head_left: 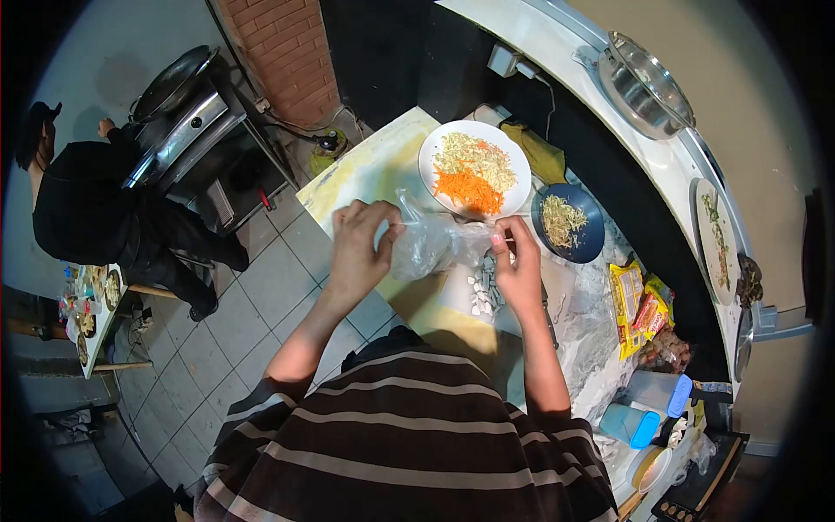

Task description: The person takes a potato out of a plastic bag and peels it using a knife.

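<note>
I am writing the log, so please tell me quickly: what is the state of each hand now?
Left hand: closed, pinching one side of the clear plastic bag.
Right hand: closed, pinching the bag's other side.

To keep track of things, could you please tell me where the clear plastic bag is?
In the head view, the clear plastic bag is held between the left hand and the right hand, near the centre, below the white plate.

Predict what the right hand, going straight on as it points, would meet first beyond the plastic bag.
Likely the white plate, just ahead of the right hand, though depth is unclear.
</note>
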`<state>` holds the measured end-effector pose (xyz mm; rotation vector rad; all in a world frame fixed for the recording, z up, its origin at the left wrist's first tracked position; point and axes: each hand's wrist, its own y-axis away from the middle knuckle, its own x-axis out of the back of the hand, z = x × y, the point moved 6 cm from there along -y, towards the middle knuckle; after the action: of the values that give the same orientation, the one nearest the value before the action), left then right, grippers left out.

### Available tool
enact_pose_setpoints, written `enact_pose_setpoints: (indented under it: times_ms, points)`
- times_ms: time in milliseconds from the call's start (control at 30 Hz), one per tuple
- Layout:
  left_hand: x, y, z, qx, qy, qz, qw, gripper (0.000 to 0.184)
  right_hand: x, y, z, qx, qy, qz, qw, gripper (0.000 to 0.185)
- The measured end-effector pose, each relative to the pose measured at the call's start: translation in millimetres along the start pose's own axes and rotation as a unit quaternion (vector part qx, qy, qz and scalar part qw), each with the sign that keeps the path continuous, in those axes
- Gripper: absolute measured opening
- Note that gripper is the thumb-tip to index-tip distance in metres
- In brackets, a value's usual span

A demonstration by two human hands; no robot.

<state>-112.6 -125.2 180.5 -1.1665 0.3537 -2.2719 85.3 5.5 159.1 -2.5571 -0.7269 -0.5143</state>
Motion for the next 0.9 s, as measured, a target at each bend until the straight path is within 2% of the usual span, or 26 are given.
enact_pose_setpoints:
  times_ms: [33,67,100,167,233,300,333,433,500,567,633,667,733,900]
  points:
    - [-3.6,2.0,-2.0,0.014,0.039,-0.025,0.999,0.014,-1.9,2.5,-1.9,-0.016,0.005,-0.011,1.0,0.016]
    - [-7.2,2.9,0.7,0.006,0.066,-0.035,0.997,0.018,-4.3,6.7,-5.3,-0.029,-0.032,-0.023,0.999,0.026]
    - [-6.8,0.5,8.4,0.006,0.066,-0.035,0.997,0.018,-3.0,5.3,-16.9,-0.03,-0.032,-0.023,0.999,0.026]
    - [-1.5,-5.1,26.9,-0.001,0.159,-0.02,0.987,0.024,-2.1,2.7,-54.3,0.118,0.064,-0.042,0.99,0.036]
    - [-6.8,-5.9,28.5,0.004,0.184,-0.037,0.982,0.027,-5.2,2.5,-55.9,0.153,0.067,-0.055,0.985,0.038]
    - [-7.4,-5.3,43.9,-0.083,0.006,-0.045,0.996,0.026,-14.5,4.0,-44.3,0.133,0.08,-0.101,0.983,0.031]
    - [-8.9,-3.4,46.1,-0.084,0.007,-0.047,0.995,0.026,-14.3,5.5,-43.8,0.132,0.081,-0.099,0.983,0.031]
    - [-16.0,-0.7,50.0,-0.074,-0.024,-0.069,0.995,0.026,-8.4,12.6,-46.1,0.122,0.085,-0.049,0.988,0.022]
    - [-13.2,-5.4,58.3,-0.113,-0.054,-0.055,0.991,0.025,1.4,20.6,-55.1,0.192,0.151,0.031,0.969,0.02]
    - [-8.4,-15.3,68.1,-0.128,-0.047,-0.048,0.99,0.023,7.0,26.6,-52.4,0.177,0.151,0.073,0.97,0.02]
    - [3.1,-27.2,72.1,-0.166,-0.088,0.025,0.982,0.017,11.3,31.5,-51.9,0.163,0.152,0.111,0.969,0.02]
    - [1.8,-31.5,71.6,-0.179,-0.082,0.017,0.98,0.017,15.6,31.7,-53.9,0.16,0.127,0.142,0.969,0.019]
    - [5.1,-46.6,66.4,-0.164,-0.057,0.059,0.983,0.012,27.4,27.0,-56.5,0.165,0.089,0.197,0.962,0.016]
    - [6.2,-70.2,52.2,-0.167,-0.038,0.087,0.981,0.009,43.6,17.5,-45.8,0.089,0.055,0.229,0.968,0.004]
